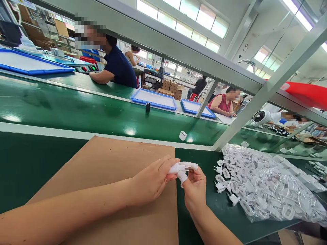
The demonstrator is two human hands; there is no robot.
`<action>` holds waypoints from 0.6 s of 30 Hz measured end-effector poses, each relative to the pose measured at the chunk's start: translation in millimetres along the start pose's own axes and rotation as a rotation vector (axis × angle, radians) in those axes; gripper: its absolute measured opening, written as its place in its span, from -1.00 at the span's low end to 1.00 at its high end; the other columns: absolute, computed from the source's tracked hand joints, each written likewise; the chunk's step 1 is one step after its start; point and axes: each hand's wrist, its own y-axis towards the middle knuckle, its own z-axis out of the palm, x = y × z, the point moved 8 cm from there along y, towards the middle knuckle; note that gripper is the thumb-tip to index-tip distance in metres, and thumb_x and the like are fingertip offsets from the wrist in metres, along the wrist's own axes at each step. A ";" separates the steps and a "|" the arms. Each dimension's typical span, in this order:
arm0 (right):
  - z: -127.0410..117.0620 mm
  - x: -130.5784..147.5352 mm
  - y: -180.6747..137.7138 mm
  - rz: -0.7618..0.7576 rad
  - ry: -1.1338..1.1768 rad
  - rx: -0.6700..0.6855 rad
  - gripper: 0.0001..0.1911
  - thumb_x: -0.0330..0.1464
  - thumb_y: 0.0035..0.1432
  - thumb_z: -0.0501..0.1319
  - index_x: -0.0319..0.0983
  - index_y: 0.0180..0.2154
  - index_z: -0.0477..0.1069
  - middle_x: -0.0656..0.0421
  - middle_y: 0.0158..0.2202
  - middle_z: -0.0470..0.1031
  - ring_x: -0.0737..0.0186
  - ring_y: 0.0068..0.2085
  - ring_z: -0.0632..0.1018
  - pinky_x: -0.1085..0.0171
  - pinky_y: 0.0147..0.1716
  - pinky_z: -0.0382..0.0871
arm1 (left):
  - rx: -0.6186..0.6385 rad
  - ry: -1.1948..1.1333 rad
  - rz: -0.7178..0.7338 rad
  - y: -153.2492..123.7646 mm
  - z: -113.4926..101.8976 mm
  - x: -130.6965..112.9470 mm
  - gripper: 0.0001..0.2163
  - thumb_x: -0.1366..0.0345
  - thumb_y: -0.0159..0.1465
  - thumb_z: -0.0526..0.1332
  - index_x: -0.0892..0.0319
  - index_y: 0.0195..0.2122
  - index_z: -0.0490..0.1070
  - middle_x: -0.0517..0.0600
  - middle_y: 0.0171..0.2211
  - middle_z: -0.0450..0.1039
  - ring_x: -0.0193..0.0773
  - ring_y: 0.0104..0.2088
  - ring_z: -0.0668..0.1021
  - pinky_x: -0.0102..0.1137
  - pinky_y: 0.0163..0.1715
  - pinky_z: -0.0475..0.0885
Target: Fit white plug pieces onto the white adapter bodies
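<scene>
My left hand [153, 177] is closed around a white two-pin power plug [174, 168], with its metal pins pointing right. White finger covers wrap the thumb and index finger of my right hand [195, 187]. Those two fingers close about the pin end of the same plug. Below the hands lies a brown cardboard sheet [114, 177] on the green bench. To the right, a clear plastic bag [270, 183] is heaped with many white plug pieces, and some loose ones [233, 198] lie at its near edge.
Beyond the bench runs a green conveyor belt [76, 105] carrying a white plug housing [183, 135] and a small black part [148, 107]. Blue-rimmed trays [153, 99] stand on the far side, where co-workers [120, 68] sit. A slanted metal post [242, 109] rises at right.
</scene>
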 end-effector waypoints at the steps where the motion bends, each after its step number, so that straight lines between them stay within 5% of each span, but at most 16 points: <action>1: 0.7 -6.4 3.1 0.048 0.002 0.011 -0.75 -0.21 0.01 0.42 -0.19 -0.28 0.54 0.09 -0.25 0.60 0.20 -0.30 0.52 0.36 -0.58 0.24 | -0.006 -0.035 -0.026 0.8 1.7 4.1 -0.62 0.25 0.46 -0.03 0.13 0.28 0.17 0.17 -0.01 0.44 -0.13 -0.13 0.52 -0.21 -0.05 0.47; 5: 2.5 -29.3 14.1 0.201 -0.002 0.016 -0.64 -0.19 -0.02 0.42 -0.22 -0.20 0.49 0.09 -0.25 0.60 0.26 -0.37 0.50 0.34 -0.54 0.29 | -0.013 -0.264 -0.279 4.3 13.2 34.0 -0.64 0.12 0.45 -0.02 0.09 0.20 0.27 0.09 -0.06 0.47 -0.15 -0.16 0.51 -0.25 -0.12 0.46; 8: 3.8 -33.0 15.0 0.192 -0.037 -0.002 -0.38 -0.24 0.00 0.41 -0.19 0.09 0.34 0.12 -0.22 0.60 0.24 -0.36 0.52 0.27 -0.41 0.41 | -0.064 -0.523 -0.469 5.6 20.6 50.7 -0.60 -0.02 0.40 0.04 0.12 0.10 0.31 0.03 -0.20 0.46 -0.22 -0.32 0.46 -0.29 -0.23 0.43; 11: 13.4 -19.2 9.1 -0.036 -0.199 0.074 -0.19 -0.35 -0.05 0.43 -0.10 0.23 0.22 0.09 0.00 0.55 0.09 -0.05 0.56 0.09 -0.06 0.47 | -0.167 -0.763 -0.568 4.7 21.4 51.0 -0.53 -0.10 0.35 0.10 0.12 0.12 0.24 -0.04 -0.29 0.41 -0.25 -0.33 0.43 -0.35 -0.30 0.40; 13: 20.2 -7.2 2.3 -0.241 -0.351 0.119 -0.24 -0.41 -0.07 0.41 -0.07 0.20 0.29 0.09 0.08 0.48 0.03 0.07 0.50 0.03 0.06 0.41 | -0.207 -0.860 -0.619 0.6 22.2 45.8 -0.51 -0.11 0.35 0.12 0.10 0.14 0.21 -0.06 -0.33 0.39 -0.24 -0.31 0.45 -0.36 -0.30 0.40; 18: 17.0 20.6 -6.8 -0.569 -0.472 0.095 -0.37 -0.49 0.07 0.24 -0.02 0.18 0.34 0.12 -0.04 0.48 0.10 -0.09 0.53 0.11 -0.10 0.47 | -0.116 -0.962 -0.438 -2.2 20.3 19.9 -0.50 -0.05 0.38 0.13 0.00 0.26 0.08 0.10 0.08 0.38 -0.17 -0.02 0.51 -0.18 0.07 0.43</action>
